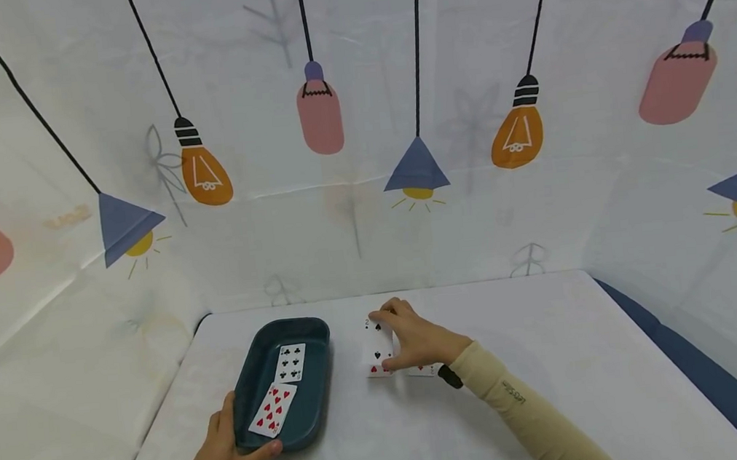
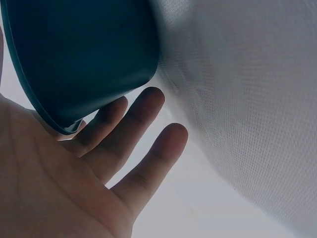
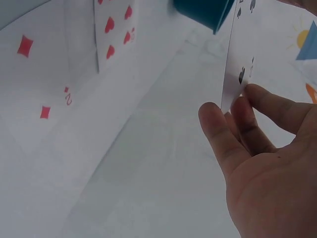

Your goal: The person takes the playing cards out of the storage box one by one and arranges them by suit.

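My left hand (image 1: 213, 452) grips the near left corner of a dark teal tray (image 1: 321, 380), thumb at the near end and fingers along the left side. Inside the tray lie a clubs card (image 1: 290, 363) and, nearer me, a tilted hearts card (image 1: 273, 411), both face up. By its edges my right hand (image 1: 417, 333) pinches a two of spades (image 1: 376, 340), thumb on one side and fingers on the other. The right wrist view shows this card standing on edge between the fingertips (image 3: 212, 116). Below the hand are a hearts card (image 3: 113, 34) and a two of diamonds (image 3: 37, 74), partly hidden in the head view.
A white cloth covers the table (image 1: 518, 363). Behind it hangs a white sheet (image 1: 370, 244) printed with lamps and bulbs. Dark blue fabric (image 1: 703, 369) runs along the right edge. A black device (image 1: 449, 376) sits at my right wrist, next to the beige sleeve (image 1: 522, 406).
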Demonstrator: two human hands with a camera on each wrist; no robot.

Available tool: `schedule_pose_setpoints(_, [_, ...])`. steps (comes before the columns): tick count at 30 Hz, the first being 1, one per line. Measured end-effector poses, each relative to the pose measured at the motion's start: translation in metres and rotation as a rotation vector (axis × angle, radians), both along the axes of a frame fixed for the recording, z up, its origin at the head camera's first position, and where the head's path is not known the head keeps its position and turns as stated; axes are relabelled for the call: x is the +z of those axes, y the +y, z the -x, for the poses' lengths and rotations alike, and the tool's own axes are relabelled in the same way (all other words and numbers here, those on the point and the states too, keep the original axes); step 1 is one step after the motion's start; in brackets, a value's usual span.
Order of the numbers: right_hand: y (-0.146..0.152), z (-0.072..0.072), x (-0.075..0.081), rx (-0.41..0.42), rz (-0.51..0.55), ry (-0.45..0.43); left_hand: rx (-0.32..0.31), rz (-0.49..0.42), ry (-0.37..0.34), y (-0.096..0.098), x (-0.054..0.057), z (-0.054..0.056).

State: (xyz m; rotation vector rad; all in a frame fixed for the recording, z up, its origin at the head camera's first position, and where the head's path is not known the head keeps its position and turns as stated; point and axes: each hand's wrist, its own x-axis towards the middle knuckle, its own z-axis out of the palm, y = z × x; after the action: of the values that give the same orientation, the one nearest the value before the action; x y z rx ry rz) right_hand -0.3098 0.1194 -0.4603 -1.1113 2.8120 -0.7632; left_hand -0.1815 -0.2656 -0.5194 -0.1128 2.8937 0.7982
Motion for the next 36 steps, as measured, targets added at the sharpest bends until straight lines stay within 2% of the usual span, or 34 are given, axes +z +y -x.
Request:
schedule_pose_setpoints(7, [0.02, 0.002, -0.005, -0.062, 0.032, -0.045, -0.005, 0.011, 0.011, 0.001, 0.0, -0.001])
schedule_pose_setpoints(13, [0.042, 0.001, -0.013, -0.103, 0.053, -0.036, -0.01, 0.023, 0.015, 0.002, 0.0, 0.0])
schedule_pose_setpoints(23, [0.071, -0.002, -0.021, -0.12, 0.007, -0.041, 0.027, 0.031, -0.029, 0.004, 0.001, 0.001])
schedule_pose_setpoints(30, [0.089, -0.004, -0.027, -0.153, 0.023, -0.04, 0.011, 0.019, -0.01, 0.002, 0.001, 0.001])
schedule_pose_setpoints(36, [0.102, -0.004, -0.034, -0.173, -0.016, -0.066, 0.03, 0.003, -0.034, 0.004, 0.001, 0.001])
